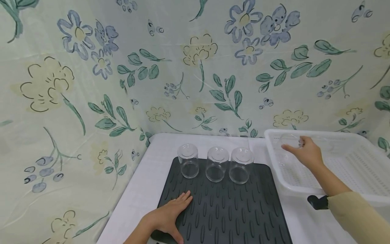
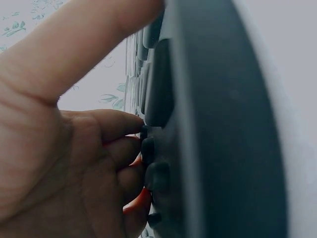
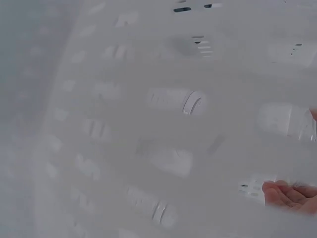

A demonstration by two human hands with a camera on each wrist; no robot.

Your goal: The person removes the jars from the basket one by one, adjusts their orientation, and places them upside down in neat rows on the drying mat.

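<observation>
My left hand point(image 1: 166, 215) rests with spread fingers on the left side of a black ridged drying mat point(image 1: 231, 210). In the left wrist view its fingertips touch the ridges, and the thumb lies at the mat's edge. Over the white plastic basket point(image 1: 327, 189), my right hand point(image 1: 307, 152) reaches in from the right, thumb and fingers curled around a clear glass point(image 1: 289, 139). Little of that glass shows against the white. On the mat's far part, three clear glasses stand upside down: a left one point(image 1: 188, 161), a middle one point(image 1: 217, 164) and a right one point(image 1: 241, 165).
White cloth point(image 1: 137, 183) covers the table under mat and basket. A floral curtain point(image 1: 182, 67) hangs behind and at the left. Slots pierce the basket's walls; blurred clear shapes point(image 3: 173, 101) show inside it in the right wrist view.
</observation>
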